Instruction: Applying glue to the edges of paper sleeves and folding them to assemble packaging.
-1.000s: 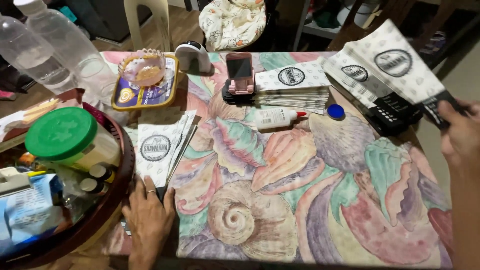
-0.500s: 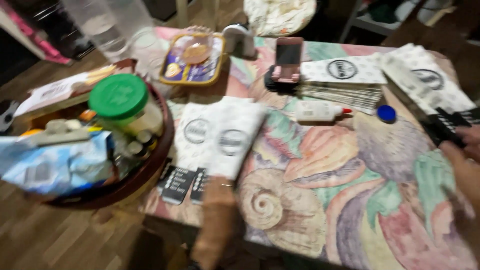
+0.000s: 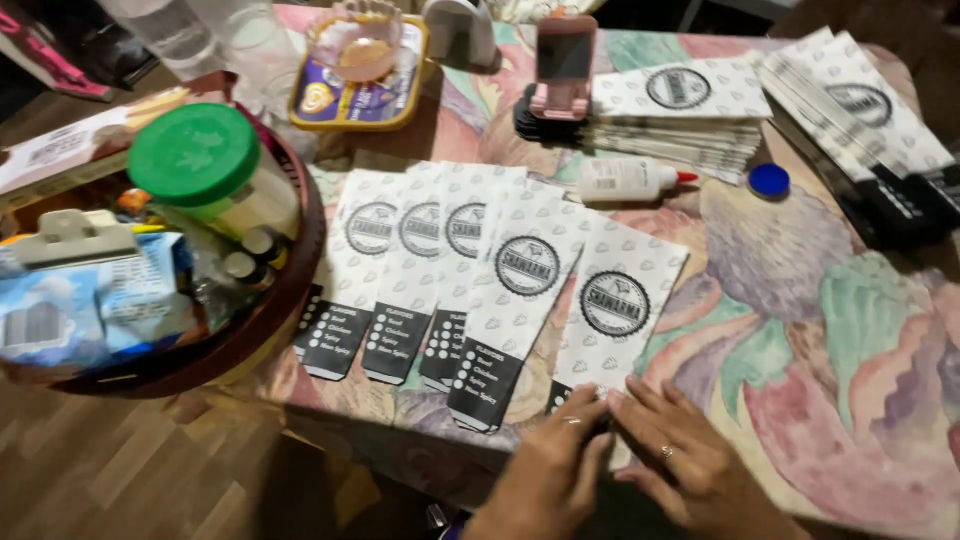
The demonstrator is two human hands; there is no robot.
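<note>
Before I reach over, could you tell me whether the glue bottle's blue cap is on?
No, the blue cap lies apart from the glue bottle.

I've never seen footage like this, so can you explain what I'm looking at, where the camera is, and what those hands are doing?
The camera sits on a person's head and looks down at their own two bare hands. The left hand and the right hand press on the bottom end of the rightmost paper bag in a fanned row of five white printed paper bags. These lie on a table with a colourful shell-pattern cloth. Behind them are a glue bottle, its blue cap, a stack of more bags and a phone on a stand. At left, a round basket holds a green-lidded jar.
</note>
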